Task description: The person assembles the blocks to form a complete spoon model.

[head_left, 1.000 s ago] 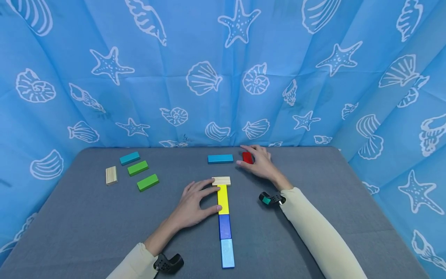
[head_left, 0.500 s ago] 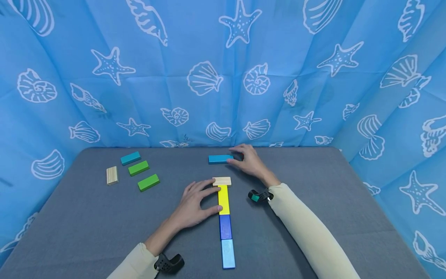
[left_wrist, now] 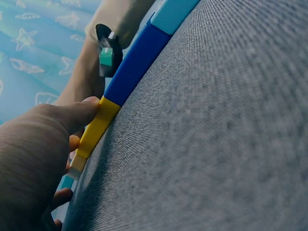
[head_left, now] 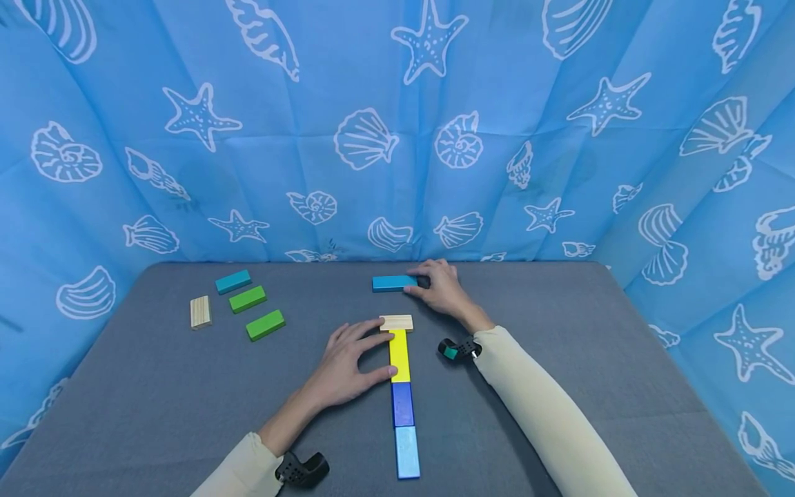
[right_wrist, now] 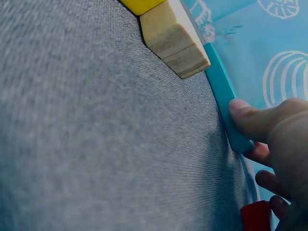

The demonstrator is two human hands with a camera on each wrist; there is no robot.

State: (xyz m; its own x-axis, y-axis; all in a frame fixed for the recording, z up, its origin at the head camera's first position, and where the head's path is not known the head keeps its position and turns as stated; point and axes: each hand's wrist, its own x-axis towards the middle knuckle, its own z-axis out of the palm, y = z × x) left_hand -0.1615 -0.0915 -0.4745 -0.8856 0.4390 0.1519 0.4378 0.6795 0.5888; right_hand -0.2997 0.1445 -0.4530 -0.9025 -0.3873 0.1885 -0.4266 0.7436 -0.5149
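My left hand (head_left: 344, 366) rests along a row of blocks. Its thumb and fingertips touch the yellow block (head_left: 399, 355), and another fingertip reaches the wooden block (head_left: 397, 322) lying crosswise at the far end. Below the yellow one come a dark blue block (head_left: 402, 405) and a light blue block (head_left: 407, 452), end to end. Farther back, my right hand (head_left: 439, 288) pinches the right end of a teal-blue block (head_left: 389, 284), thumb on its near side. A red block (right_wrist: 256, 216) stands by that hand's lower fingers in the right wrist view; the hand hides it in the head view.
At the left lie a blue block (head_left: 232, 281), two green blocks (head_left: 248, 299) and a wooden block (head_left: 201, 313). A blue shell-patterned curtain (head_left: 366, 138) hangs behind the grey cloth-covered table (head_left: 155, 414).
My right hand has moved left from the red block to the right end of the teal-blue block, and its fingers now close on that end. The left hand stays put.
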